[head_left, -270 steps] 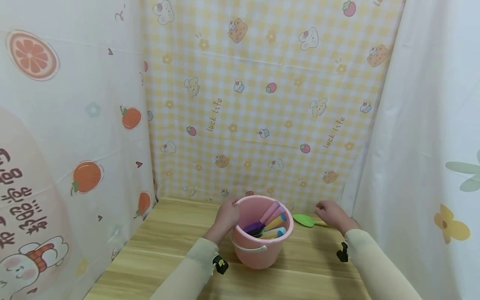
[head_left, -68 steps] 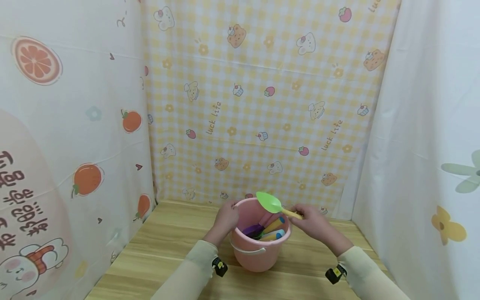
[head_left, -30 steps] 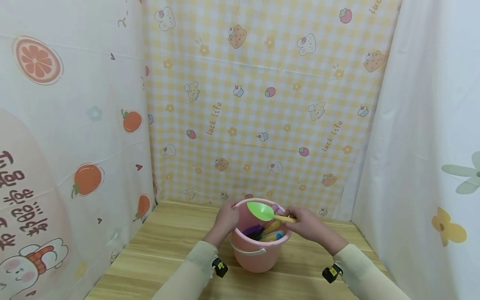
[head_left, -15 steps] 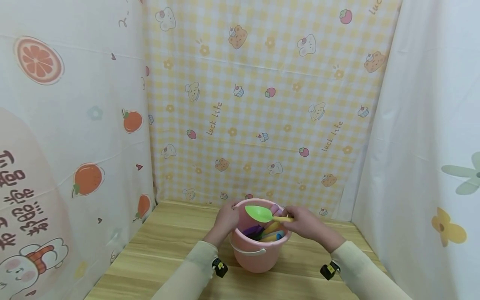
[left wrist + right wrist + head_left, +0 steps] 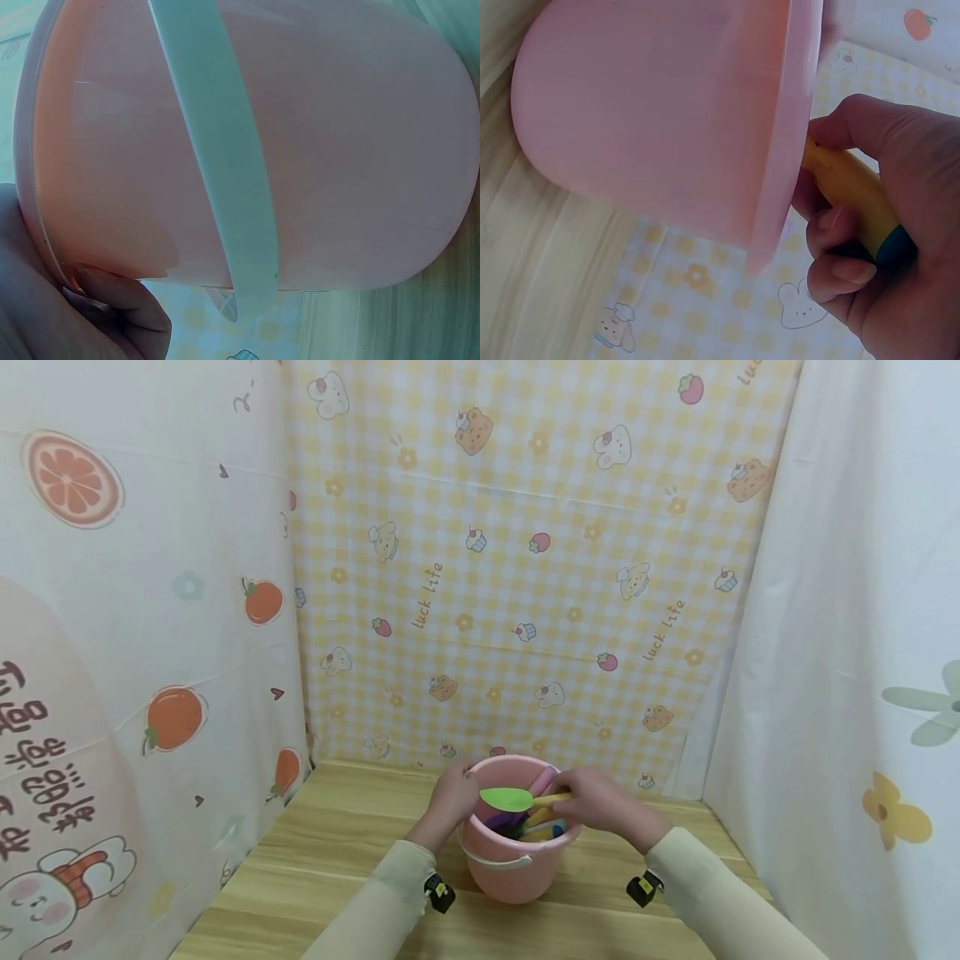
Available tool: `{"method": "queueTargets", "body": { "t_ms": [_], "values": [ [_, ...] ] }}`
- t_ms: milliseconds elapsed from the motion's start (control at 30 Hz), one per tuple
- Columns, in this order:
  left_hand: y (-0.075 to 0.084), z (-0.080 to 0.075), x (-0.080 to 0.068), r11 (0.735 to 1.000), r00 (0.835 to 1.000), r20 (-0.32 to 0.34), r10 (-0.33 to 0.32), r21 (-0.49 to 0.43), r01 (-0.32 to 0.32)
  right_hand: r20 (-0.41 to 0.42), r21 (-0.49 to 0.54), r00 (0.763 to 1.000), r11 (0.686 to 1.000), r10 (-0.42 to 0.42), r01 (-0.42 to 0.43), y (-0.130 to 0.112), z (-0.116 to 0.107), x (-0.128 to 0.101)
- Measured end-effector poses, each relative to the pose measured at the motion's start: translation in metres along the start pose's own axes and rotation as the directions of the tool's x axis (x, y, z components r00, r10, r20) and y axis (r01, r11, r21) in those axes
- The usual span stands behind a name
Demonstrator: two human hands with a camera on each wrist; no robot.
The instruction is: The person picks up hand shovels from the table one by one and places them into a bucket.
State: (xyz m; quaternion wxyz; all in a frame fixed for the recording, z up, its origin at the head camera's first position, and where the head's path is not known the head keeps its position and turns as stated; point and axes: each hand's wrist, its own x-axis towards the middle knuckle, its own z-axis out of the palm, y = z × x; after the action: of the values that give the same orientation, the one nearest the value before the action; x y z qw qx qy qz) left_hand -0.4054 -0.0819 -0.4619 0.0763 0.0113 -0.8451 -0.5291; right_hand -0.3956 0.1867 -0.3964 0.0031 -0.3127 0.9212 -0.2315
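A pink bucket (image 5: pixel 512 872) stands upright on the table, its white handle (image 5: pixel 498 862) hanging down at the front. My left hand (image 5: pixel 453 797) grips the left side of the rim, with fingers curled over it in the left wrist view. My right hand (image 5: pixel 600 802) holds a green toy trowel (image 5: pixel 506 799) by its yellow handle (image 5: pixel 855 195), which has a blue end in the right wrist view. The trowel's blade points left over the bucket's mouth. Inside the bucket lie several tools, among them a purple one (image 5: pixel 504 821) and one with a pink handle (image 5: pixel 542 778).
The wooden table (image 5: pixel 337 852) runs back to a yellow checked curtain (image 5: pixel 495 568). White printed curtains (image 5: pixel 210 635) close in the left side, and a white curtain (image 5: pixel 810 635) hangs on the right. Both forearms reach in from the front.
Nine seconds ago the trowel lay on the table right of the bucket. My right hand has picked it up and brought it left and down over the bucket's mouth. The left hand stays on the rim.
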Motion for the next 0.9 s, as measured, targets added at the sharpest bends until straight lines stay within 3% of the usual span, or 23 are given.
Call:
{"method": "queueTargets", "body": {
  "t_ms": [200,567,900],
  "values": [
    [-0.001,0.000,0.001,1.000,1.000,-0.002,0.003,-0.005,-0.003,0.046,-0.009,0.997,0.998,-0.057,0.057,-0.007,0.002,0.009],
    [0.000,0.002,0.001,0.999,0.999,-0.021,-0.032,-0.041,0.031,0.084,-0.099,0.996,0.994,-0.028,0.036,-0.018,0.014,0.021],
    [0.002,0.000,-0.001,0.999,0.999,-0.010,-0.031,-0.019,0.030,0.106,-0.097,0.994,0.995,0.001,0.009,-0.026,0.018,0.028]
  ]
}}
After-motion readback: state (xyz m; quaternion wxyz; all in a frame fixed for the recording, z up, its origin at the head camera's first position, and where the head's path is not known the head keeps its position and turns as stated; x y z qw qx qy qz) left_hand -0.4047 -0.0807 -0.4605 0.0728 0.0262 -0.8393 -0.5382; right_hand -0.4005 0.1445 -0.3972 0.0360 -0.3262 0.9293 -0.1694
